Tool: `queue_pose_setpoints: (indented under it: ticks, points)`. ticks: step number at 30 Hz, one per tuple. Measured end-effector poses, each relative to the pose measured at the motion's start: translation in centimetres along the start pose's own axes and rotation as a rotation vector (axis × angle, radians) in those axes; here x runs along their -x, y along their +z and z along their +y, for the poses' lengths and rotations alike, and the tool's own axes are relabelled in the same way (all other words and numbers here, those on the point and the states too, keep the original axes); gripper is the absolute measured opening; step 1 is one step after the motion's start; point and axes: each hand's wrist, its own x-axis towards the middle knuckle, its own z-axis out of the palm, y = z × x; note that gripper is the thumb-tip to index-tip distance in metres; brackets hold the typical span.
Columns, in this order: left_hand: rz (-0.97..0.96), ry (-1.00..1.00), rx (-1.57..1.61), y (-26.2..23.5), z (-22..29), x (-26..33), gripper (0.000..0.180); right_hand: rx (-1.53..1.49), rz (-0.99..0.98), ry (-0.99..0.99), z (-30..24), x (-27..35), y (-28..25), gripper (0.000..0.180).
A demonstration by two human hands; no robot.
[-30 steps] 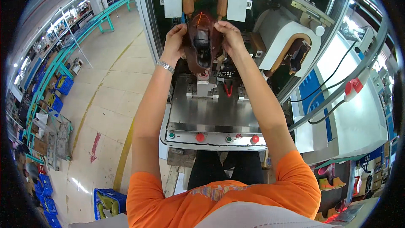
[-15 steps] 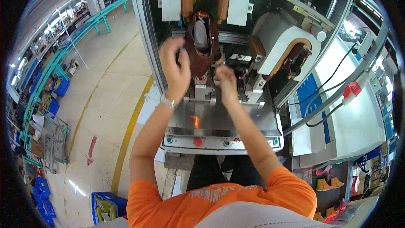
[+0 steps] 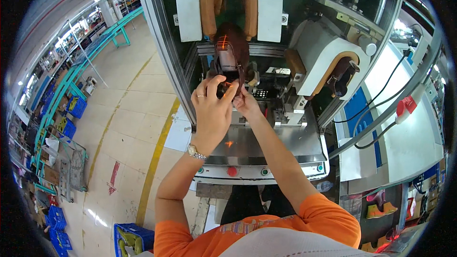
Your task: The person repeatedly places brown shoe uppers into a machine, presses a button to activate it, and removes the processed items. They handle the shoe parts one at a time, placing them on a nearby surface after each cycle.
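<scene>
A dark brown shoe (image 3: 238, 40) sits in the machine, with a grey insert (image 3: 227, 58) showing in its opening and orange light lines across its far part. At its near end, my left hand (image 3: 213, 100) has its fingers curled over the edge of the shoe. Close beside it, my right hand (image 3: 247, 104) pinches the shoe's near right edge with thumb and fingers. My fingers cover the near end. Beyond the shoe stands a U-shaped white mould with brown padding (image 3: 207, 9).
At the right, a second padded white mould (image 3: 304, 57) holds another dark shoe (image 3: 341, 78). A metal ledge (image 3: 281, 143) and a button panel with a red button (image 3: 232, 172) lie nearer me. A metal frame post (image 3: 164, 43) rises at left; a bent pipe (image 3: 381, 126) crosses at right.
My hands have come together onto the shoe's near end; before, both were apart beside it. The shoe's closed part, earlier nearest me, now lies at the far side. The view has shifted slightly.
</scene>
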Motion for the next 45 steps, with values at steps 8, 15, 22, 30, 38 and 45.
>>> queue_pose_setpoints:
  ticks: [8, 15, 22, 30, 38, 45]
  points:
    - [-0.008, -0.146, 0.113, 0.8, 1.4, 0.9, 0.042, -0.001, -0.319, -0.044, 2.6, 3.1, 0.7, 0.044]
    - [0.035, -0.197, 0.134, 1.7, 1.0, 1.9, 0.047, 0.144, -0.314, 0.087, 1.5, 2.5, 0.2, 0.042]
    - [-0.018, -0.18, 0.106, 0.8, 1.0, 1.6, 0.05, 0.088, -0.211, -0.085, 2.2, 1.0, -1.8, 0.04]
    - [-0.05, -0.113, 0.081, 0.6, 0.0, 1.2, 0.049, 0.036, -0.098, -0.19, 5.3, -0.2, -2.4, 0.037]
    - [-0.096, -0.135, 0.132, 0.4, -0.4, 1.4, 0.049, -0.035, -0.178, -0.129, 4.7, -0.9, -2.5, 0.032]
    - [-0.141, -0.177, 0.18, 0.4, -0.6, 1.6, 0.053, -0.08, -0.099, -0.132, 4.1, -1.1, -3.5, 0.027]
